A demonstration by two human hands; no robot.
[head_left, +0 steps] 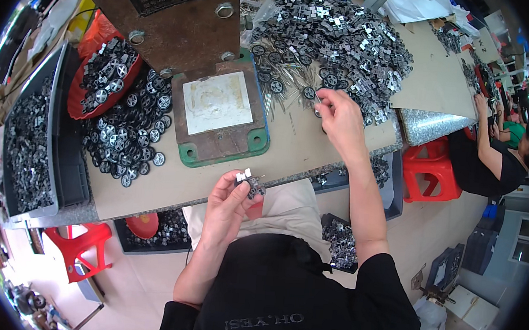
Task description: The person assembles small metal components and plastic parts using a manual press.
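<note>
1. Silver-and-grey bracket-like piece (pixel 253 190) held in the left hand (pixel 226 202), pinched between thumb and fingers, just off the front edge of the workbench (pixel 290 151), above the lap; bright shiny block on top, finer details too small to make out
2. Right hand (pixel 341 118) narrow, thumb and fingertips brought close together over the bench, right beside a black spoked wheel (pixel 309 93) on the near side of the pile; can't tell for sure if anything's pinched in there
3. Thin metal axle rods (pixel 296 78) fanned out messily just left of that hand, more black wheels mixed in among them
4. Massive heap of grey and silver brackets (pixel 346 42) behind the right hand, sprawling over the far part of the bench
5. Chunky press between the wheels and the heap: rusty brown bolted block (pixel 181 33) up top, pale square plate (pixel 216 103) below, green-edged base (pixel 234 155) under that
6. Left of the press, loads of black wheels with silver hubs (pixel 129 131) in a loose spill, touching a red scalloped bowl (pixel 76 93) loaded with more small parts
7. Further left, a dark plastic bin (pixel 60 151) full of small dark bits
8. Off to the right, a red plastic stool (pixel 433 170) and a co-worker in black (pixel 488 165)
</note>
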